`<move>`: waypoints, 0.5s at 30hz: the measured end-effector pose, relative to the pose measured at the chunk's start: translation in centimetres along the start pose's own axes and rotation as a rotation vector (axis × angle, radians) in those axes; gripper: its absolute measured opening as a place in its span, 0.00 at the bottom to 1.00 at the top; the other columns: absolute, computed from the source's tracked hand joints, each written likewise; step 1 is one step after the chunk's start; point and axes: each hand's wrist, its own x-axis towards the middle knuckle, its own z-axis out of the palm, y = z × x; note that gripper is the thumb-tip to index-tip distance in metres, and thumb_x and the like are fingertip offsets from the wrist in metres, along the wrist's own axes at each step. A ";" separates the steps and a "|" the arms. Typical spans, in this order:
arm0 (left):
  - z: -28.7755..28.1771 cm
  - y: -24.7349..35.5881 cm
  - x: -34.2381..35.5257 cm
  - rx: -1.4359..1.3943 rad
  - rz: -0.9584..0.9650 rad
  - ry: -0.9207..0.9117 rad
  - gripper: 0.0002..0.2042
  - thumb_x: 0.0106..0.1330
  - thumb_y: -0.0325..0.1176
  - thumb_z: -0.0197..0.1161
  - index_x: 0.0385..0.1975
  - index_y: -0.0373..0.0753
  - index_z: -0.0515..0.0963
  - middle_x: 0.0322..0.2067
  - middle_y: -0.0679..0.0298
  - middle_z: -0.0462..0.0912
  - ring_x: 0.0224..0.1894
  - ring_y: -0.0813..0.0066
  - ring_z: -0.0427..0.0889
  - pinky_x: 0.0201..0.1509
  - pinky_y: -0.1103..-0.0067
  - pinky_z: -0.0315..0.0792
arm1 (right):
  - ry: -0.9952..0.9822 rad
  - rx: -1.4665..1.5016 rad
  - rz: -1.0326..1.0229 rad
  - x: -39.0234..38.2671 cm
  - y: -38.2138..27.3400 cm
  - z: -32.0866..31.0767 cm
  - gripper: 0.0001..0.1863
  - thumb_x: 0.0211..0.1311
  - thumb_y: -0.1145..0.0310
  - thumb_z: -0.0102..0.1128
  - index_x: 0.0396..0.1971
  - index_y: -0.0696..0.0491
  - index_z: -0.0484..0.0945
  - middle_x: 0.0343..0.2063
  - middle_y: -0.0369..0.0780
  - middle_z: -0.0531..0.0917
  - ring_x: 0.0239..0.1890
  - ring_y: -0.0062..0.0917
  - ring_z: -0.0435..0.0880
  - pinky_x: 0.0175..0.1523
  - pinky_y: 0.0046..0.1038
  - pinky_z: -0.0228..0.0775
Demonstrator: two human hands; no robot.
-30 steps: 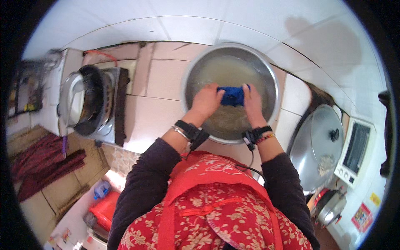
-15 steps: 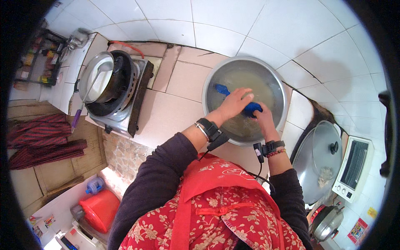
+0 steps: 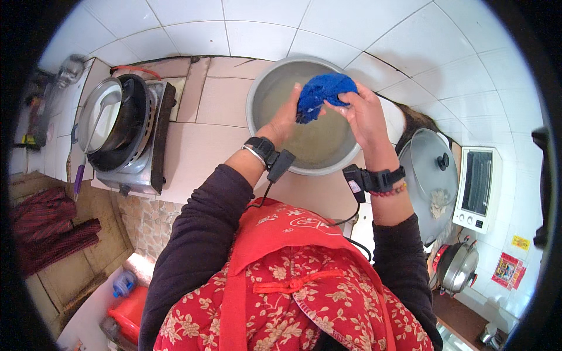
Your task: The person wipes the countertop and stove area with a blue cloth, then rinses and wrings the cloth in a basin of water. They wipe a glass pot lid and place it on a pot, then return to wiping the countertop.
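Note:
A wet, bunched blue cloth [image 3: 326,90] is held up between my two hands, above a wide grey metal basin [image 3: 253,111] of murky water. At its left side my left hand [image 3: 285,120] grips the edge, the thumb pressed along it. My right hand [image 3: 366,114] pinches the cloth's right end between thumb and fingers. The cloth hides some of the left fingers.
On the left, a gas stove [image 3: 157,137] carries a black wok and a pale pot [image 3: 100,111] with a purple-handled ladle. To the right are a large lidded wok [image 3: 427,175], a white toaster oven [image 3: 477,187] and an electric pan [image 3: 458,268]. Tiled wall stands behind.
Both hands have risen from the water with the blue cloth, now bunched above the basin. My head view has shifted, so the surroundings sit farther left.

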 end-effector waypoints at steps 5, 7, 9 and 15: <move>-0.3 -0.6 -0.4 -0.214 -0.084 -0.121 0.38 0.72 0.69 0.31 0.61 0.41 0.70 0.49 0.52 0.82 0.49 0.59 0.83 0.57 0.65 0.74 | 0.197 -0.197 -0.105 0.8 2.0 0.1 0.17 0.60 0.82 0.50 0.50 0.65 0.76 0.43 0.42 0.83 0.43 0.28 0.84 0.53 0.34 0.80; -0.2 -0.6 -0.7 -0.339 -0.215 -0.097 0.38 0.72 0.69 0.31 0.62 0.41 0.68 0.51 0.52 0.80 0.53 0.57 0.81 0.59 0.61 0.73 | 0.231 -0.473 -0.149 0.7 3.2 -0.3 0.17 0.59 0.81 0.52 0.49 0.60 0.78 0.41 0.42 0.84 0.41 0.27 0.84 0.50 0.30 0.79; -0.1 -0.5 -0.8 -0.435 -0.253 -0.091 0.38 0.72 0.69 0.32 0.63 0.41 0.67 0.54 0.53 0.78 0.56 0.56 0.78 0.61 0.57 0.70 | 0.251 -0.723 -0.204 -0.1 4.7 -0.7 0.17 0.58 0.81 0.52 0.48 0.59 0.78 0.39 0.44 0.83 0.41 0.29 0.84 0.48 0.30 0.77; -0.3 -1.0 0.0 -0.506 -0.263 0.001 0.30 0.70 0.63 0.51 0.56 0.41 0.72 0.56 0.56 0.77 0.60 0.62 0.75 0.67 0.60 0.68 | -0.032 -1.300 -0.541 -1.9 8.4 -0.7 0.24 0.49 0.78 0.58 0.50 0.57 0.75 0.52 0.48 0.78 0.55 0.44 0.76 0.61 0.41 0.69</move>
